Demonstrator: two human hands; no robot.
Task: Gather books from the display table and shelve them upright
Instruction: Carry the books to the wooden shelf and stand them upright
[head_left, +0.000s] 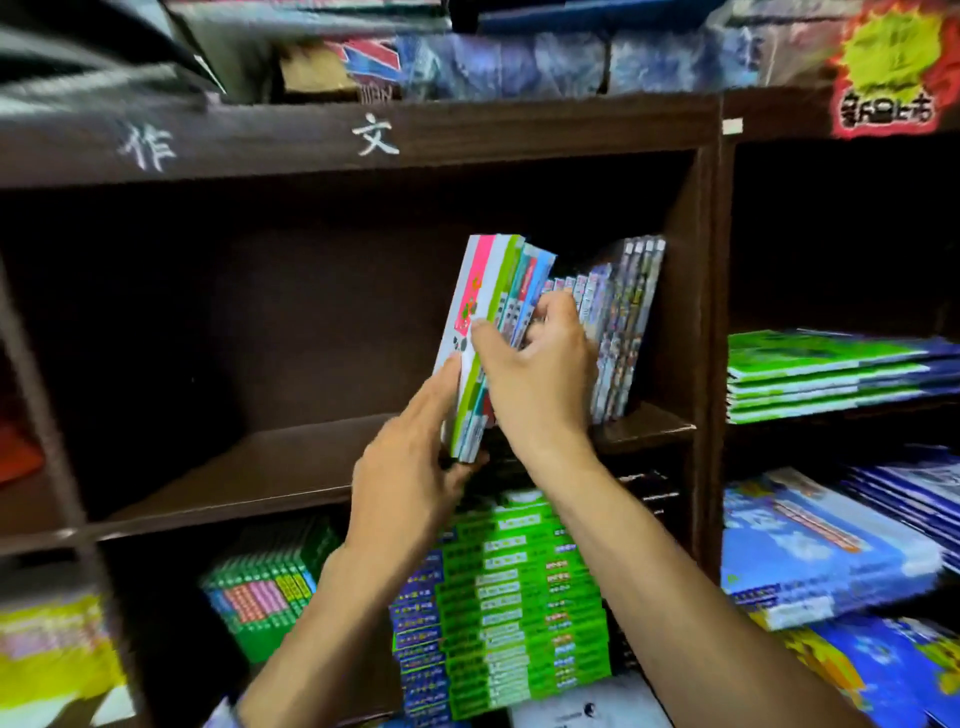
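Observation:
A small bundle of books (491, 291) with pink, white, green and blue spines leans right, its lower end at the front edge of the dark wooden shelf (249, 467). My left hand (410, 467) grips the bundle's lower end from the left and below. My right hand (535, 364) clasps its middle, thumb on the spines, fingers between the bundle and a row of shelved books (623, 327). That row stands tilted against the compartment's right wall.
The left part of this compartment holds nothing. Below are stacks of green and blue books (498, 613) and a smaller green stack (265, 582). The right bay holds flat piles of green workbooks (821, 374) and blue books (821, 545). Wrapped packs (519, 62) lie on top.

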